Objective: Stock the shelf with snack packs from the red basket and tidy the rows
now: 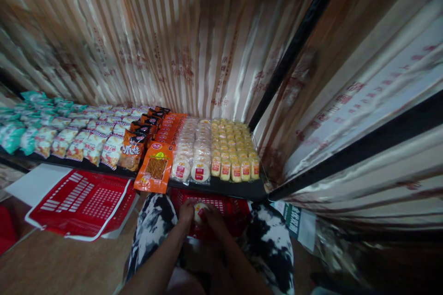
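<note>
Low between the knees, a round pale snack packet (199,211) with a red label is gripped from both sides. My left hand (187,210) is closed on its left edge, and my right hand (213,219) on its right edge. Behind and below them is a red plastic basket (238,209), partly covered by the arms and legs. Just beyond, on a black shelf (238,188), stand two rows of similar round packets (200,169) in clear wrap. To their right are rows of small yellow packets (236,170).
An orange snack bag (154,168) overhangs the shelf's front edge. Farther left are black-orange bags (130,152), white bags (92,147) and green bags (12,136). A second red basket (90,198) sits below left. Dark posts (294,46) and printed sheeting (221,32) bound the shelf.
</note>
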A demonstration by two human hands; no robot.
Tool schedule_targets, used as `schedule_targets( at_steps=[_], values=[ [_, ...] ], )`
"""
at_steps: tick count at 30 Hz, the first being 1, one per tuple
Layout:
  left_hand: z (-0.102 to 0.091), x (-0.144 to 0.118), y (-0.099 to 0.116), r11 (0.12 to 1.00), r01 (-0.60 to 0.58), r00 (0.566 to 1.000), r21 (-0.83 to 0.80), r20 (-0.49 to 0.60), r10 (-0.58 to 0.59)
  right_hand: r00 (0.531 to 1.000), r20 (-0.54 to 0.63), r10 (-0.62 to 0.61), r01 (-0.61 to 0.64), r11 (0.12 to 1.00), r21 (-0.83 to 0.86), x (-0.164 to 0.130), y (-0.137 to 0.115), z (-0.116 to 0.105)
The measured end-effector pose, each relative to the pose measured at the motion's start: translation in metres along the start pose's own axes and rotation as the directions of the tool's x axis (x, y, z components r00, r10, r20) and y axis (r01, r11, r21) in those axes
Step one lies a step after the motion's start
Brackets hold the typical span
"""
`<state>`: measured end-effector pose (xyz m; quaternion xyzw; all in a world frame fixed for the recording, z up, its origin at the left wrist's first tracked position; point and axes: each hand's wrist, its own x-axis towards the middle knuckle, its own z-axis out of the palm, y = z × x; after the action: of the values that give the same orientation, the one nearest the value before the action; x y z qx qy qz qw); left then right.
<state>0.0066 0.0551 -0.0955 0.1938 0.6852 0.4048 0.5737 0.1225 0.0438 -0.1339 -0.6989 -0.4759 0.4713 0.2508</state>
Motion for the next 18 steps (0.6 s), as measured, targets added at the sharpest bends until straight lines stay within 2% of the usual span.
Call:
schedule_targets(
  at_steps=[11, 18],
  values=[
    [-0.014, -0.004, -0.013, 0.997, -0.018, 1.0, -0.081, -0.026, 0.015, 0.998, -0.064, -0.01, 0.029, 0.952, 0.304, -0.01, 0.004, 0.002],
    [-0.02, -0.007, -0.014, 0.985, -0.07, 0.998, -0.157, -0.003, 0.07, 0.992, -0.077, -0.101, 0.124, 0.901, 0.415, -0.018, -0.002, 0.003]
  ],
)
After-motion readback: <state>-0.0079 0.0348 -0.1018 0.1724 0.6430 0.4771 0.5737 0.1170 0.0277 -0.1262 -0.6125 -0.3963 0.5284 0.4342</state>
